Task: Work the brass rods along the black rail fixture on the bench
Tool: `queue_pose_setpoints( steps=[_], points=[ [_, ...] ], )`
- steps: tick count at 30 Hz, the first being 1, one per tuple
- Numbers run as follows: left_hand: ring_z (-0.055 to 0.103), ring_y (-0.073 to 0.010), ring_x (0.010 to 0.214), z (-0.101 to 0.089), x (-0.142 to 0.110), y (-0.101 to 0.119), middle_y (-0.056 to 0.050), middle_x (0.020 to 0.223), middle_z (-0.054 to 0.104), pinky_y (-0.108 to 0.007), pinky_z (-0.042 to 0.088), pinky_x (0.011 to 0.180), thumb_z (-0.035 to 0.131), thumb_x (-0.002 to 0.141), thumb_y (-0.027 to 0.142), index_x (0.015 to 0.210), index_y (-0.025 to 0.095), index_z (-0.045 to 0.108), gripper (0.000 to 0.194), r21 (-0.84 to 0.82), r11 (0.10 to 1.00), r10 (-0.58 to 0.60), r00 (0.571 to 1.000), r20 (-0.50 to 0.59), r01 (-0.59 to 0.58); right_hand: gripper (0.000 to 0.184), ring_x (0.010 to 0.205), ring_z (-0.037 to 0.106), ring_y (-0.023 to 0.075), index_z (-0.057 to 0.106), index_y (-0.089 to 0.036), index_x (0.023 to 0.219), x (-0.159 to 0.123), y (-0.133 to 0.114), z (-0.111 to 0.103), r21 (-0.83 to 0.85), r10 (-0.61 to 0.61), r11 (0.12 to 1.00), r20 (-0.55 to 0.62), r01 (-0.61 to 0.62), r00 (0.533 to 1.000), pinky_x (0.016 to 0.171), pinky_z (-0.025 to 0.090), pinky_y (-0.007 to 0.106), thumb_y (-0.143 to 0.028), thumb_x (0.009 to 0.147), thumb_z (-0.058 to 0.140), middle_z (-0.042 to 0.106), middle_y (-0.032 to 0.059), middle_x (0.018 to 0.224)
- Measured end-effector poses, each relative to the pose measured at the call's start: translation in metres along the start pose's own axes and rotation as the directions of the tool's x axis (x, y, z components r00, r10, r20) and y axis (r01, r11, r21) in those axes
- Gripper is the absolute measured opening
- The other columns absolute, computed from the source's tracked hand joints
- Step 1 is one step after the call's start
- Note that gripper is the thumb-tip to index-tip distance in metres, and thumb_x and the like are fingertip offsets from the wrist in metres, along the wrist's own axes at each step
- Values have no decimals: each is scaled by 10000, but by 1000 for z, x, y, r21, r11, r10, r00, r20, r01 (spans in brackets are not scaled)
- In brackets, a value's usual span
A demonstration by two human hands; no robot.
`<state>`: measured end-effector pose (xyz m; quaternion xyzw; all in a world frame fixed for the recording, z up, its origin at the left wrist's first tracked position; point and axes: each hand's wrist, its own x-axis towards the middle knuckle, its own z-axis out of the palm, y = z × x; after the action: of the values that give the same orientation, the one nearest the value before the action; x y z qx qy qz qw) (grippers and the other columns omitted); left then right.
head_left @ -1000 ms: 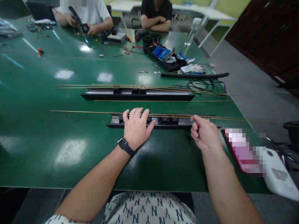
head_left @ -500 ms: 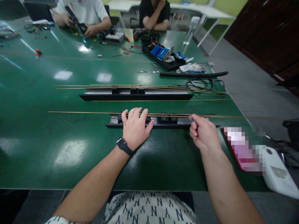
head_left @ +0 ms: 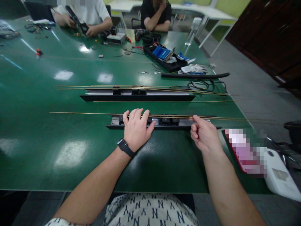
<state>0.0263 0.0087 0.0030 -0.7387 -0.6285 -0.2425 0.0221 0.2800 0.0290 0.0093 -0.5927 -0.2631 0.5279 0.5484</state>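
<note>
Both forearms reach forward from the near edge of the green table (head_left: 35, 150). The left hand (head_left: 137, 130), a dark watch (head_left: 122, 144) at its wrist, lies palm down with fingers spread and thumb angled outward. The right hand (head_left: 205, 134) is turned on its side, fingers curled, thumb and forefinger pinched together.

To the right of the right hand lie a red-edged flat object (head_left: 244, 153), its face blurred, and a white device (head_left: 281, 175). Beyond both hands, parallel to the near work, sits a far channel (head_left: 137, 98) with further thin rods along it. Past this, ahead of the right hand, are a coiled cable (head_left: 202, 84), a black strip (head_left: 195, 75), a glove (head_left: 192, 69) and a black tray (head_left: 150, 56) holding blue parts. Two people sit across the table.

The near channel (head_left: 164, 127), containing black blocks (head_left: 166, 120), runs beneath the left hand's fingers and toward the right hand. Thin brass-coloured rods (head_left: 155, 116) lie lengthwise over it, passing under the left fingers and held at the right fingertips; how many are pinched cannot be told.
</note>
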Motion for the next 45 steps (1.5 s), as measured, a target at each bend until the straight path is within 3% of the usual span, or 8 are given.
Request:
queue_pose_setpoints(
  steps=[20,45],
  points=[
    [530,-336,1351,-1,0,0,-157,1387,652,-588,247,1197,535,1006,465,1348,221,629,431,-14,1000,1,1000,-1,-1,191,304,362,49,682,-154,820,0,0,-1,47,-27,999,-4,27,1000,250,221,146,-298,783,801,495,-68,476],
    [528,-339,1349,0,0,0,-159,1391,650,-590,248,1193,528,1011,469,1349,214,629,436,6,1000,6,1000,-2,-6,275,295,366,46,699,-144,834,-5,-2,4,26,1,1000,27,-2,1000,242,216,139,-338,737,870,502,-66,470]
  ],
)
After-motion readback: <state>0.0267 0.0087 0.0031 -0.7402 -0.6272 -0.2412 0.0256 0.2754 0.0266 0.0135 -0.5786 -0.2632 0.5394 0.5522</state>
